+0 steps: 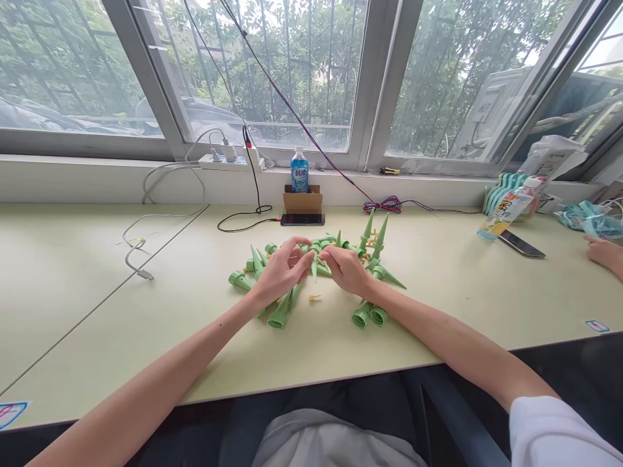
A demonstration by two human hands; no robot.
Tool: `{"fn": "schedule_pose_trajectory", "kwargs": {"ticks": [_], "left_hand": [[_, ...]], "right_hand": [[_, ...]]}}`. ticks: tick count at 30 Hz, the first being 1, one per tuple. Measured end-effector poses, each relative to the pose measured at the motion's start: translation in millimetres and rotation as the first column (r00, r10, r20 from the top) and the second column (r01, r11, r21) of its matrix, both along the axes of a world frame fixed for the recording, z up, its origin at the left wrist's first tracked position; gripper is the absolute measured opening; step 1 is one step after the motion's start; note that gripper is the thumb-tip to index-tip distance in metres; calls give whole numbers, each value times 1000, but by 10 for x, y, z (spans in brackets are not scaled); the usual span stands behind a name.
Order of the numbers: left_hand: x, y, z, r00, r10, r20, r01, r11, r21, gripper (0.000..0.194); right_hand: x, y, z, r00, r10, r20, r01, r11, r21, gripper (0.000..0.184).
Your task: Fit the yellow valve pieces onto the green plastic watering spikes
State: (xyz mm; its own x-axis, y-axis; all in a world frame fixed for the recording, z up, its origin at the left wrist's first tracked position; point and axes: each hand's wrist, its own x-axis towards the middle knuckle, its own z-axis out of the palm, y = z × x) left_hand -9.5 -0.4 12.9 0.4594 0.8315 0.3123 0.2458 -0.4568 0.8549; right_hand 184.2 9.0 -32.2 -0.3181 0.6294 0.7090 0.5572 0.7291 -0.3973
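Note:
A heap of several green plastic cone spikes (370, 250) lies in the middle of the pale table (195, 337), with small yellow bits (314, 298) among them. My left hand (282, 272) and my right hand (346, 267) meet over the heap, fingers pinched together on one green spike (314, 264) that points down between them. Two spikes stand upright just behind my right hand. Other spikes lie flat under and beside both wrists.
A dark phone (302, 220) lies before a small cardboard box (302, 198) holding a blue bottle (299, 170). Cables and a power strip (228, 159) run along the sill. At right are a drink pouch (506, 214), another phone (522, 244) and another person's hand (606, 254).

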Motion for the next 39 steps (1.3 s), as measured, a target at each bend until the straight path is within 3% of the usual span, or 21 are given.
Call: {"fn": "schedule_pose_trajectory", "kwargs": {"ticks": [9, 16, 24, 26, 30, 33, 39], "left_hand": [[42, 14, -108, 991, 114, -75, -88, 954, 285, 26], [62, -1, -92, 983, 157, -93, -126, 952, 280, 32], [65, -10, -49, 984, 168, 52, -173, 979, 104, 28], [58, -2, -35, 984, 171, 42, -172, 985, 33, 39], [57, 13, -8, 990, 114, 82, -98, 979, -179, 63], [58, 18, 7, 990, 76, 120, -40, 959, -279, 64], [54, 22, 2, 989, 38, 141, 18, 928, -372, 65]], "right_hand": [[-16, -5, -9, 1000, -26, -10, 26, 1000, -10, 42], [-46, -42, 20, 996, -88, -15, 87, 996, -5, 43], [-46, -27, 24, 984, -167, -53, 170, 984, 47, 43], [-43, -25, 23, 986, -161, -53, 164, 985, 49, 42], [-48, -37, 30, 998, -68, -6, 69, 995, 70, 41], [-54, -46, 38, 1000, -13, 28, 10, 995, 96, 41], [-56, -59, 51, 1000, -13, 24, 11, 995, 96, 42]]}}
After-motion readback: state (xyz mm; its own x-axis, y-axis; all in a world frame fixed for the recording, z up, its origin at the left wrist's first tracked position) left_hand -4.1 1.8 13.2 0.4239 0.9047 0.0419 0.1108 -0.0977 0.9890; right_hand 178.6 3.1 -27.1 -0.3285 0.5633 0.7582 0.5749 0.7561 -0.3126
